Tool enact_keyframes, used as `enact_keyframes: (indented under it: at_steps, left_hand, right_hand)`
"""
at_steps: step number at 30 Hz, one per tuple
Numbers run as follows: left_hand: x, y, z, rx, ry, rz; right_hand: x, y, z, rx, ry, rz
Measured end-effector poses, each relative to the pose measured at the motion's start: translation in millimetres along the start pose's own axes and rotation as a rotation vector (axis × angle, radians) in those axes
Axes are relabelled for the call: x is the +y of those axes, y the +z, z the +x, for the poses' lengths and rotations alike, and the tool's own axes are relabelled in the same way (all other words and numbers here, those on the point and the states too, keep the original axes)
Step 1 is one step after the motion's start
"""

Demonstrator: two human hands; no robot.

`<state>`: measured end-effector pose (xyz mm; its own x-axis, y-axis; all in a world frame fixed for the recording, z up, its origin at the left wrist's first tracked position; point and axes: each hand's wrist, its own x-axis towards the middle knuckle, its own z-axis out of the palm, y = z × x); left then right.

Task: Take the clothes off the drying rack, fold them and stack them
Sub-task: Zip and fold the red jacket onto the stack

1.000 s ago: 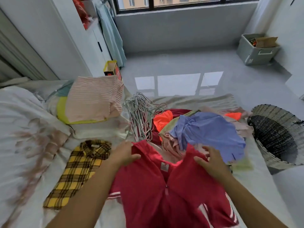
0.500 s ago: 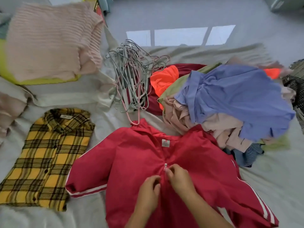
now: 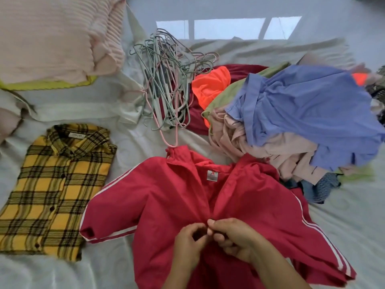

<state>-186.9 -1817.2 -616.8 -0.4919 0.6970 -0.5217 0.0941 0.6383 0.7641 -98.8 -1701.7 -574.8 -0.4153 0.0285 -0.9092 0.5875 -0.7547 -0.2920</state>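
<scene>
red jacket (image 3: pixel 166 205): spread front-up on the bed (image 3: pixel 343 215), collar open
left hand (image 3: pixel 187 247): fingers curled, pinching the jacket's front seam
right hand (image 3: pixel 235 236): fingertips pinching the same seam, touching the left hand
plaid shirt (image 3: pixel 52 184): folded, just left of the jacket; hangers (image 3: pixel 166 86) beyond

Bare sheet (image 3: pixel 133 142) open between my plaid shirt (image 3: pixel 54 184) and hangers (image 3: pixel 164 84), red jacket (image 3: pixel 166 195) covering the near middle, heaped clothes (image 3: pixel 302 113) crowding my right, folded stack (image 3: pixel 52 38) blocking far left
</scene>
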Motion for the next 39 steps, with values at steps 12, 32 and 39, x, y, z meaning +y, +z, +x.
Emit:
enact_keyframes:
  at_steps: [12, 32, 39]
  left_hand:
    - [-1.5, -8.4, -28.2, 0.236, 0.442, 0.315]
    - [80.3, -26.5, 19.2, -0.046, 0.361, 0.901]
    - [89.7, -24.2, 37.3, -0.369, 0.463, 0.730]
  right_hand:
    - [-15.4, 28.8, -34.8, -0.053, 0.122, 0.388]
    - [47.7, 43.2, -37.9, 0.221, -0.412, -0.265]
    - [48.1, 37.1, -41.7, 0.305, -0.426, -0.232]
